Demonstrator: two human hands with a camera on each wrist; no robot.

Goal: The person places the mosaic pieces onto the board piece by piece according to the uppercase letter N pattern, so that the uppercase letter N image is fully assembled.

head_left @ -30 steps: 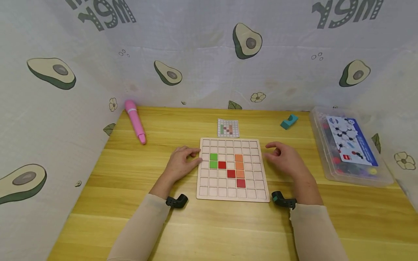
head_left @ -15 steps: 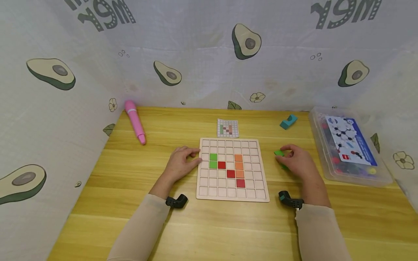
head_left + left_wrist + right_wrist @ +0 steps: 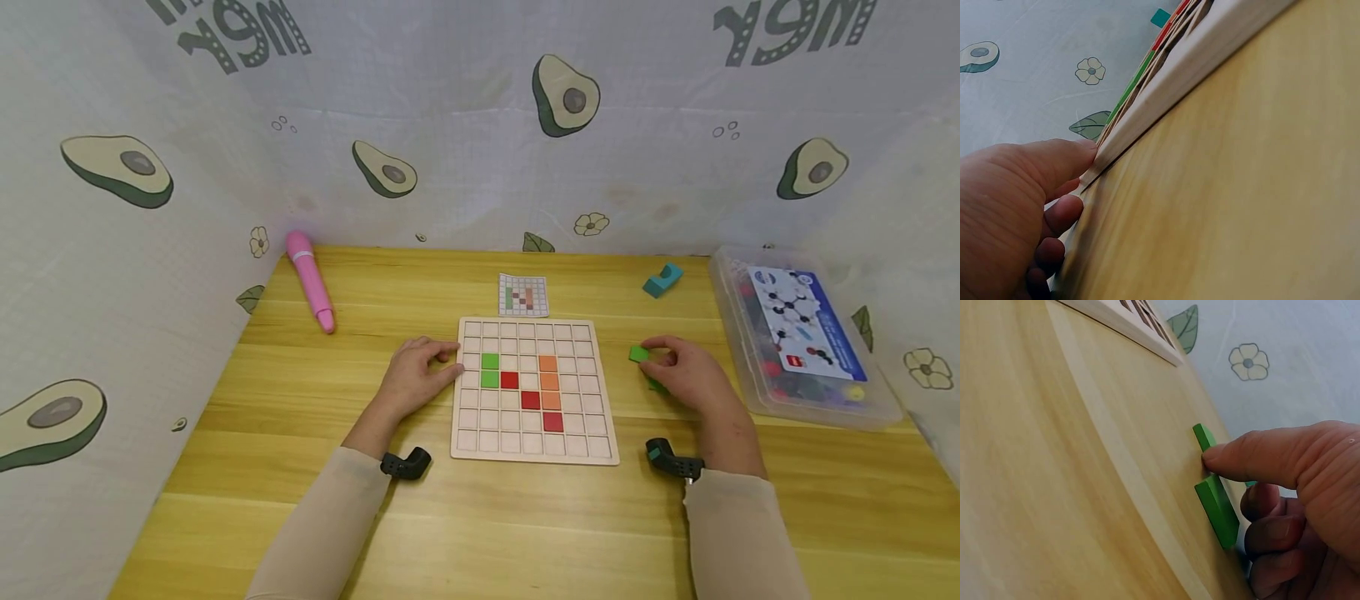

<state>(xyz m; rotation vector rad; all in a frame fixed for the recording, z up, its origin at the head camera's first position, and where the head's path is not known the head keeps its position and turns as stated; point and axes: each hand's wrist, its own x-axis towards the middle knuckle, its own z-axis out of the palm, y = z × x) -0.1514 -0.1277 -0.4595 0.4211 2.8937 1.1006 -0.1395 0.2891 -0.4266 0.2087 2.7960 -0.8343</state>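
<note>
My left hand [image 3: 417,372] holds the left edge of a wooden grid board [image 3: 498,440] with its fingertips; in the left wrist view the thumb [image 3: 1063,159] touches the rim. Set in the board are green tiles [image 3: 490,361], red tiles [image 3: 531,400] and orange tiles [image 3: 548,381]. Right of the board, my right hand [image 3: 684,372] has its thumb and index finger at a loose green tile [image 3: 638,354], seemingly pinching its near end. A second green tile [image 3: 1217,512] lies on the table just under the hand. The index finger is mostly hidden behind the thumb in the right wrist view.
A pattern card [image 3: 523,296] lies behind the board. A teal notched block [image 3: 663,281] stands at the back right, near a clear plastic box [image 3: 813,400] with a printed label. A pink microphone-shaped pen [image 3: 311,282] lies at the back left. Patterned cloth walls surround the table.
My right hand has moved right, away from the board's edge, and the loose green tiles have come into view at its fingers. The left hand and the board stay in place.
</note>
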